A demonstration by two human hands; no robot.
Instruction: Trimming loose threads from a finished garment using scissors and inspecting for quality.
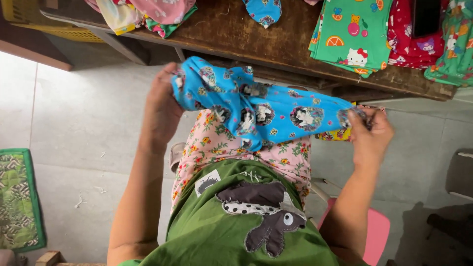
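Note:
I hold a bright blue printed cloth (256, 106) stretched between both hands above my lap. My left hand (162, 106) grips its bunched left end, fingers closed around the fabric. My right hand (370, 135) pinches the narrow right end. Under the cloth lie a pink floral fabric (217, 143) and a bit of yellow printed cloth (335, 135) on my knees. My green shirt (221, 231) with a sewn-on animal patch fills the bottom of the view.
A dark wooden table (266, 34) runs across the top, carrying folded printed cloths: green (352, 34), red (409, 42), pink and another blue piece (262, 11). A yellow crate (29, 15) sits top left, a green quilted mat (17, 197) on the tiled floor at left, a pink stool (377, 236) beneath me.

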